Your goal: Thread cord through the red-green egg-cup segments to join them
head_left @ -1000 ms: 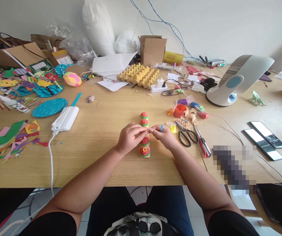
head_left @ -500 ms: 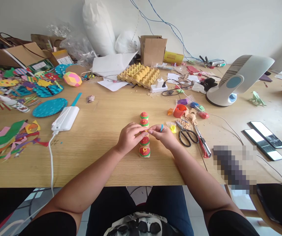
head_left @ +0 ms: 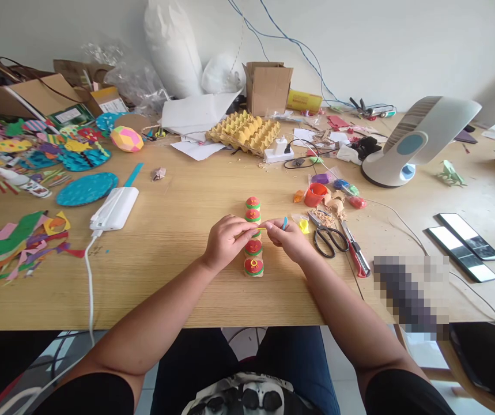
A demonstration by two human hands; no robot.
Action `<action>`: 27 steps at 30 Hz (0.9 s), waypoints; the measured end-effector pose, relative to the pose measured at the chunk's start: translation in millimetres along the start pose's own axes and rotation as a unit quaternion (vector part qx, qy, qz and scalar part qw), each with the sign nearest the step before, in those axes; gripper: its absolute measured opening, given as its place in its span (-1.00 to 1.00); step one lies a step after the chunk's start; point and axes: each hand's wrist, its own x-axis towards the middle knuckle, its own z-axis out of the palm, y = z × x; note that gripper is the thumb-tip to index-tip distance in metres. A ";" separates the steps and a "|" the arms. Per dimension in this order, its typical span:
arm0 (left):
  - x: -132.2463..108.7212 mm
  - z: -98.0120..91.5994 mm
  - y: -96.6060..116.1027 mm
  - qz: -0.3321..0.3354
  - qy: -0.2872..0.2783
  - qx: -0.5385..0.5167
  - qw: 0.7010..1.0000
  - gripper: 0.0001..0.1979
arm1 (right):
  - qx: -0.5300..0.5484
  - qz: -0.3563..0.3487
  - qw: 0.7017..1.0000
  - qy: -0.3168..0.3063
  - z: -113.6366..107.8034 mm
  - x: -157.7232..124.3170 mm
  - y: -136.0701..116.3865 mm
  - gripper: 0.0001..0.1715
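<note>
My left hand (head_left: 226, 241) is closed, thumb and fingertips pinching a thin yellow clay strand (head_left: 261, 229). From the other side my right hand (head_left: 289, 237) meets it, its fingers pinched at the strand's right end. A small blue piece (head_left: 285, 222) pokes up between the right fingers; what it belongs to is hidden. Both hands hover over a row of egg-carton cups (head_left: 254, 267) topped with red and green clay, with small faces on them. The nearest cup carries a yellow loop. Part of the row's middle is covered by the hands.
Right of my hands lie a yellow clay packet (head_left: 303, 225), black-handled scissors (head_left: 331, 239), a utility knife (head_left: 356, 251) and a red cup (head_left: 315, 195). A white power bank (head_left: 115, 208) and paper scraps (head_left: 18, 245) lie left. Behind are an egg tray (head_left: 244, 132) and a white fan (head_left: 420, 141).
The right fingers have shifted slightly right and curled in, away from the left fingertips. More of the yellow strand now shows between the hands.
</note>
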 end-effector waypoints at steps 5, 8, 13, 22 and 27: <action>0.5 -0.7 1.3 0.003 0.004 0.007 1.000 -0.90 | -0.020 0.002 1.000 0.006 1.5 0.0 -1.0 -0.44; 0.2 -0.7 1.7 -0.001 0.001 0.005 1.000 -0.89 | -0.022 -0.004 1.000 0.015 3.5 -0.5 -2.9 -0.46; -0.1 0.6 0.8 -0.022 -0.018 0.001 1.000 -0.80 | -0.033 -0.016 0.999 0.023 4.5 -1.7 -5.3 -0.47; -0.7 1.5 0.6 -0.017 -0.012 -0.002 1.000 -0.83 | -0.057 -0.030 0.998 0.016 4.3 -2.0 -6.2 -0.45; -1.2 1.4 -1.2 0.004 -0.005 0.003 1.000 -0.90 | -0.067 -0.020 0.997 0.020 4.0 -1.5 -3.9 -0.41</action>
